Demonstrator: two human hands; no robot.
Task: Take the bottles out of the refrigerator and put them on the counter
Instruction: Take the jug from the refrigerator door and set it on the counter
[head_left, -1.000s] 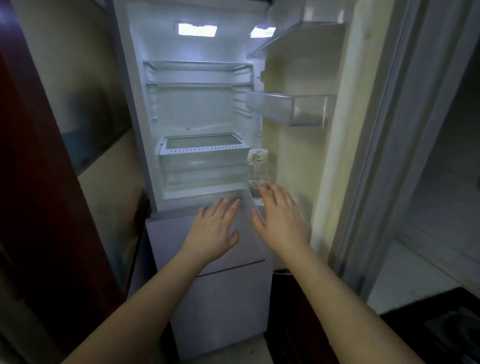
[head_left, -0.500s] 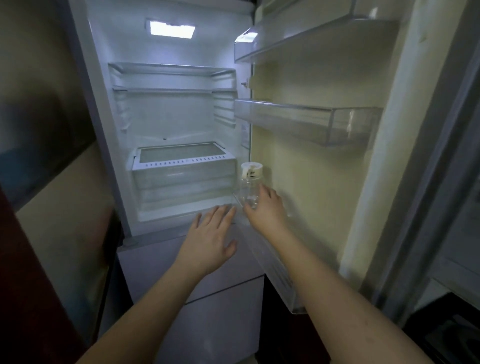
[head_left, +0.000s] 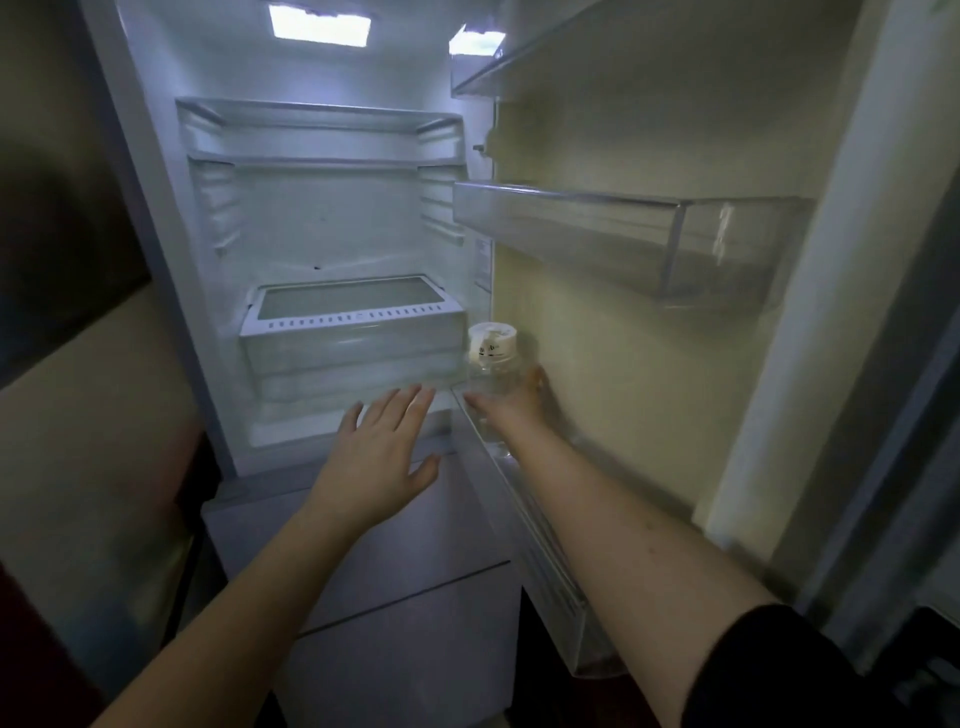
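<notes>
Inside the open refrigerator (head_left: 322, 218), a clear plastic bottle (head_left: 488, 382) with a round white cap stands upright in the lowest transparent door shelf (head_left: 545, 566). The right hand (head_left: 519, 402) is wrapped around the bottle's smooth body, fingers behind it. The left hand (head_left: 384, 457) hovers flat, fingers spread, holding nothing, before the ribbed white crisper drawer (head_left: 353, 338).

Dim room, bright fridge lights (head_left: 320, 27), soft blur
</notes>
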